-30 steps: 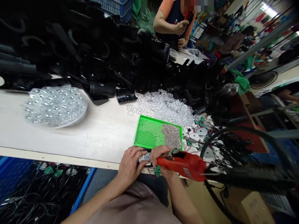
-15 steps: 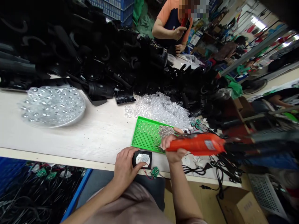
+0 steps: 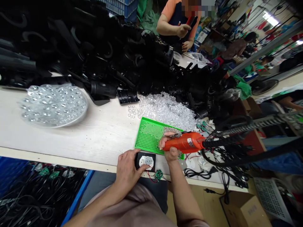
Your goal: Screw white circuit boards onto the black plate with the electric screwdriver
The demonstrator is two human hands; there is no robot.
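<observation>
Left hand (image 3: 127, 171) pressing down on flat black square part with white disc (image 3: 147, 161), lower centre; right hand (image 3: 169, 147) clenching orange corded power tool (image 3: 187, 142), long axis lying level, tip pointing left, up-right of part.

Assembly workshop: heaped plastic housings (image 3: 94, 63), loose lenses (image 3: 165, 110), circuit board (image 3: 158, 175).

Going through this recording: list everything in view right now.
plastic housings: many, black, heaped along the table's far side
lenses: many, clear, in a round dish, left
loose lenses: many, clear, heaped mid-table
perforated tray: one, green, near the table's edge
holder: one, black, at the edge
circuit board: one, green, beside the holder
cables: many, black, right
co-worker: one, orange sleeves, beyond the table
electric screwdriver: one, red, over the tray
left hand: one, on the holder
right hand: one, gripping the screwdriver
</observation>
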